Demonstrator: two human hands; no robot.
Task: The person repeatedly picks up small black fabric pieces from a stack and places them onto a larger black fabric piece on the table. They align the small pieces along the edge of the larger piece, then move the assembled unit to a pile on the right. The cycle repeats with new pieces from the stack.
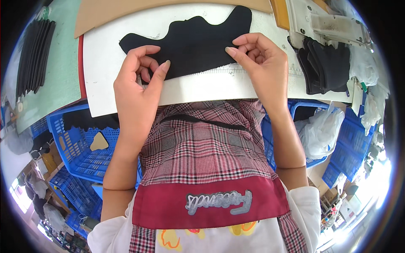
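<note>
A dark, wavy-edged piece (194,46) is shown laid flat on the white bench (114,90), directly in front of the wearer, its straighter edge turned toward the body. Its left part is touched by the left hand (135,86) and its right end by the right hand (270,67); by this spread placement the piece is presumably kept flat and square. A narrow gap is left between thumb and forefinger of each hand; whether material is pinched by the fingers cannot be told. The near edge is set beside a ruled scale (249,69), perhaps as a guide to alignment. Similar dark pieces (325,67) are grouped at the right, probably to be within reach; a blue basket (63,154) is placed below, at the left.
</note>
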